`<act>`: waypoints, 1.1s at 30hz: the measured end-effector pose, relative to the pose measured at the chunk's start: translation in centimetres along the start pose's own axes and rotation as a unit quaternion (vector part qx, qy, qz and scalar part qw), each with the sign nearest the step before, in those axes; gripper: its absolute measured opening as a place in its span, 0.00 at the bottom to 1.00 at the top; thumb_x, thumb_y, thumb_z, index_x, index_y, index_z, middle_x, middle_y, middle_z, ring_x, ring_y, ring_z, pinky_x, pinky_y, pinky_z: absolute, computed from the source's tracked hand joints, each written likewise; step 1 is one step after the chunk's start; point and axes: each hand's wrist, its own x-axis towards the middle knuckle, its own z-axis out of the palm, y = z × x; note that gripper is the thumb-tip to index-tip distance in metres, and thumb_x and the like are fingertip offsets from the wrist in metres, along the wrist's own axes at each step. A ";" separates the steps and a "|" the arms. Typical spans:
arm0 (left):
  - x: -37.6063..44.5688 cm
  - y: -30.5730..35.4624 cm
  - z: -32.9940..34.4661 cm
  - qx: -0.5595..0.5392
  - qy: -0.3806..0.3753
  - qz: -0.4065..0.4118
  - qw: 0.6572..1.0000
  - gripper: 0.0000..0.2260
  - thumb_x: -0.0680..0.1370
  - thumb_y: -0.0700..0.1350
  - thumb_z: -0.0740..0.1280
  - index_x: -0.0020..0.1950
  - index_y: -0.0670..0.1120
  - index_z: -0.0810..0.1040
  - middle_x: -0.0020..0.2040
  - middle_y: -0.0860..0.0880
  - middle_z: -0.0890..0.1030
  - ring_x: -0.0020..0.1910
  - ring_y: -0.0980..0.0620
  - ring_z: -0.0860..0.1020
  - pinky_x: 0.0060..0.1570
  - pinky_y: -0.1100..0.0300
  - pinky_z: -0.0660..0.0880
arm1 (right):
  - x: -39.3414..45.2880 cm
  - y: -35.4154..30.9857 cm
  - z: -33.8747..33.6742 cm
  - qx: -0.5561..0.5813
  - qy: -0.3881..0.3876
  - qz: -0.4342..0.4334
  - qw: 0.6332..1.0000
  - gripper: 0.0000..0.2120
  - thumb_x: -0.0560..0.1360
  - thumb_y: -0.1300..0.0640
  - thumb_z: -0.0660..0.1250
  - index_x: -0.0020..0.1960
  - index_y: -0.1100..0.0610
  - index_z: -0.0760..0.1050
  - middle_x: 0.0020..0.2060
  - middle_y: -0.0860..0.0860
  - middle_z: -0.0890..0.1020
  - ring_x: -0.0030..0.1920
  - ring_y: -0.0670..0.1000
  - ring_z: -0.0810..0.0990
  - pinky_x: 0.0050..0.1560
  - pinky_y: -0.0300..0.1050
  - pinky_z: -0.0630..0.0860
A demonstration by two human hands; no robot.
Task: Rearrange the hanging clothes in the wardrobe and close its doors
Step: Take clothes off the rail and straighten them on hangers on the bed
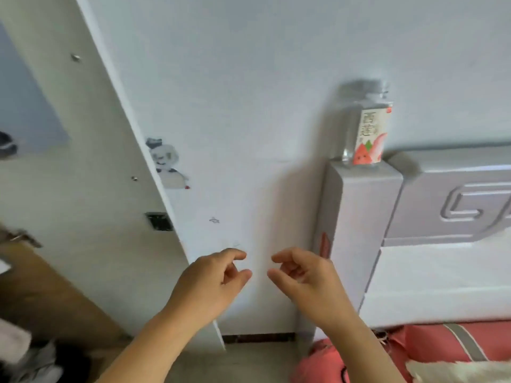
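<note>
White wall fills the front; wardrobe door point(91, 167) stands tall at ten o'clock, nearer my left hand point(213, 275). Right hand point(301, 275) beside it; both loosely curled, holding nothing.

Clear bottle point(365, 131) upright on white headboard post point(362, 217); pink bedding point(442, 344) below.

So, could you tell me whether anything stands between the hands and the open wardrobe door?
Nothing visible does. The left hand and right hand hover empty, fingers loosely curled, in front of the white wall, just right of the wardrobe door's edge. The bottle on the bedpost stands further right, clear of that path.
</note>
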 end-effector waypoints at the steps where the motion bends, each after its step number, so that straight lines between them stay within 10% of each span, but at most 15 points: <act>1: -0.7 -1.6 -1.9 -0.003 0.024 -0.016 1.000 0.15 0.75 0.56 0.66 0.61 0.57 0.75 0.40 0.58 0.79 0.41 0.61 0.77 0.45 0.65 0.74 | 0.9 -1.5 1.9 0.004 -0.022 -0.017 1.000 0.06 0.71 0.53 0.71 0.48 0.48 0.79 0.33 0.45 0.81 0.37 0.42 0.78 0.41 0.34 0.75; 10: -8.6 -11.4 -14.3 0.021 0.210 -0.194 0.958 0.16 0.76 0.58 0.65 0.63 0.61 0.72 0.43 0.61 0.78 0.43 0.63 0.76 0.43 0.69 0.74 | 6.6 -13.1 16.3 0.036 -0.233 -0.200 0.951 0.07 0.71 0.52 0.72 0.46 0.42 0.77 0.35 0.44 0.80 0.35 0.44 0.78 0.39 0.33 0.74; 18: -16.8 -14.2 -21.7 0.063 0.419 -0.341 0.839 0.15 0.74 0.56 0.67 0.60 0.59 0.76 0.39 0.59 0.79 0.40 0.60 0.77 0.44 0.65 0.75 | 7.5 -23.5 26.8 0.086 -0.363 -0.345 0.861 0.07 0.72 0.51 0.71 0.48 0.44 0.77 0.35 0.43 0.81 0.39 0.41 0.79 0.40 0.34 0.75; 33: -19.4 -13.5 -38.9 0.223 0.565 -0.282 0.743 0.15 0.75 0.56 0.66 0.60 0.54 0.77 0.49 0.59 0.78 0.48 0.62 0.77 0.50 0.60 0.76 | 10.1 -43.1 33.2 0.240 -0.352 -0.372 0.825 0.10 0.74 0.52 0.69 0.54 0.50 0.77 0.42 0.45 0.80 0.44 0.42 0.78 0.44 0.35 0.75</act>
